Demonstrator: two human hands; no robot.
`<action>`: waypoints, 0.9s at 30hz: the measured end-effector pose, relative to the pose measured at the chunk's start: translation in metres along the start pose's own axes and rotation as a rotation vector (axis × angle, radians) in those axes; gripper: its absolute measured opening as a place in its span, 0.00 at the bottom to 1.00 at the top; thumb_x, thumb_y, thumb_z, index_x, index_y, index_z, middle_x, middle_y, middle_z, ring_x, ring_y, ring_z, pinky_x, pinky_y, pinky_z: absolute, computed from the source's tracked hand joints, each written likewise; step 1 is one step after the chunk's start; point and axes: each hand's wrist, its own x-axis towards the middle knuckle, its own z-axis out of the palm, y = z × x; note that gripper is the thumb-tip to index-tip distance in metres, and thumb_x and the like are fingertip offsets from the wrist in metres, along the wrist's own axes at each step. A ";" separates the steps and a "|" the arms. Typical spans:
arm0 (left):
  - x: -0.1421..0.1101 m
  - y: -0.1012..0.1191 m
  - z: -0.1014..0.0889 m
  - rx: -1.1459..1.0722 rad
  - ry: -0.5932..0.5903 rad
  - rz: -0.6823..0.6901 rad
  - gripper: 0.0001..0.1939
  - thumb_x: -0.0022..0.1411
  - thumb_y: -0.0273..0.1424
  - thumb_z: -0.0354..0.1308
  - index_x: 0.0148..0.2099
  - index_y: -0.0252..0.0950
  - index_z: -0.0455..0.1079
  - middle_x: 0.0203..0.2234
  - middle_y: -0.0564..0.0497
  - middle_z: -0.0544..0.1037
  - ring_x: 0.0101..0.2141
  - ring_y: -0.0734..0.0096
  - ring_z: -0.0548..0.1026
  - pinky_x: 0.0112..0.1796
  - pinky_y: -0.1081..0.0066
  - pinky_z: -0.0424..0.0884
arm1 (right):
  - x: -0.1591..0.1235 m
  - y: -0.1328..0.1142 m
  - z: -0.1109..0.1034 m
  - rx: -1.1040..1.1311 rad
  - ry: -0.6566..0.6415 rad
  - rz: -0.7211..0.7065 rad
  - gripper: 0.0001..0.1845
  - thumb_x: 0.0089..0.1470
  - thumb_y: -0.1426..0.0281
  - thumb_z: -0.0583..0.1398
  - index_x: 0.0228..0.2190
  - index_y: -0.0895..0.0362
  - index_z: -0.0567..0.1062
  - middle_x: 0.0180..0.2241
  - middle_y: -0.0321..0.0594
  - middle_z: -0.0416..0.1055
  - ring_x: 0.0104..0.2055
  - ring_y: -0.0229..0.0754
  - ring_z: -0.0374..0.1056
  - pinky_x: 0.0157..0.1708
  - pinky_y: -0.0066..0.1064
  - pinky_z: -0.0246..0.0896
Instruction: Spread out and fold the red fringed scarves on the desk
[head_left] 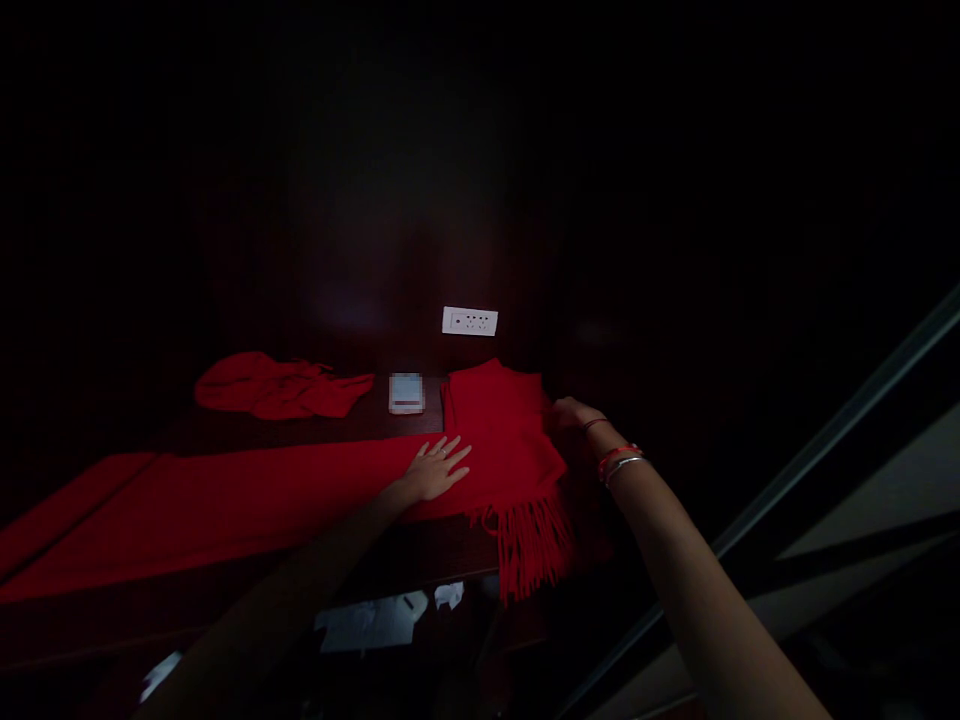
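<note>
A long red scarf lies spread along a dark wooden surface, folded across itself at its right end, where a fringe hangs over the front edge. My left hand rests flat on the cloth near the fold, fingers spread, with a ring on one finger. At the fold's right edge my right hand is closed on the scarf; its fingertips are partly lost in shadow. Bracelets circle the right wrist.
Behind the scarf, a bunched red cloth lies at the left, beside a small pale rectangular item, blurred out. A white socket panel is on the dark wall. Below the front edge are pale papers. A slanting pale-edged frame stands at right.
</note>
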 end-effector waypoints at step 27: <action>0.026 -0.069 -0.043 -0.496 0.009 0.030 0.21 0.45 0.44 0.52 0.37 0.34 0.67 0.36 0.49 0.72 0.39 0.65 0.67 0.39 0.74 0.60 | -0.018 -0.034 -0.103 -0.391 -0.056 0.157 0.23 0.38 0.73 0.62 0.41 0.58 0.70 0.42 0.45 0.68 0.42 0.45 0.64 0.37 0.29 0.59</action>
